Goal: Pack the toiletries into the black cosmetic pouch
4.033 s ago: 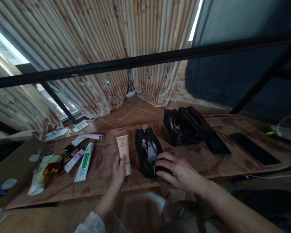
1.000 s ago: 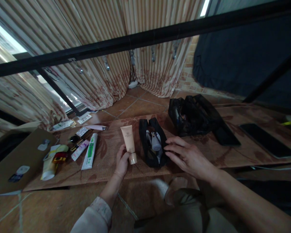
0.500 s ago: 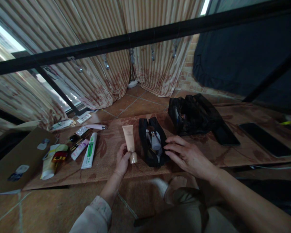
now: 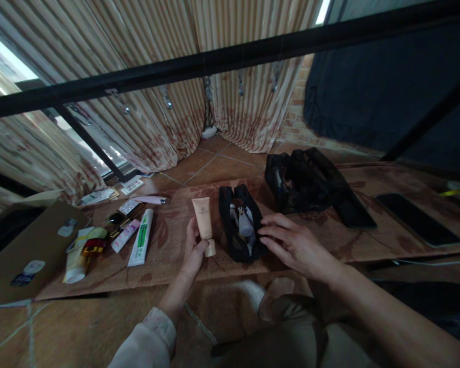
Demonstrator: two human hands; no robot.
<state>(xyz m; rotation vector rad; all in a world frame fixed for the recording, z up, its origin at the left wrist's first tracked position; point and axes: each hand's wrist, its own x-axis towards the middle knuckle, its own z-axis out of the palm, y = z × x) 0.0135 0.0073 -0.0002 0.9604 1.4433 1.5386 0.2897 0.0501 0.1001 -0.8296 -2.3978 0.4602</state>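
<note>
My left hand is closed around a beige cosmetic tube, held cap down just left of a small black pouch. That pouch lies unzipped, and small bottles show inside it. At the pouch's right edge is my right hand, its fingers apart and the fingertips touching or very close to the side. A larger black mesh bag with things in it stands behind, to the right.
On the left of the cloth-covered bench lie a green-and-white tube, a purple-and-white tube, a red-and-gold jar and a cardboard box. A phone lies at right. A dark rail crosses above.
The beige tube has turned slightly in my left hand, and more of my fingers show behind it. My right hand stays at the small pouch.
</note>
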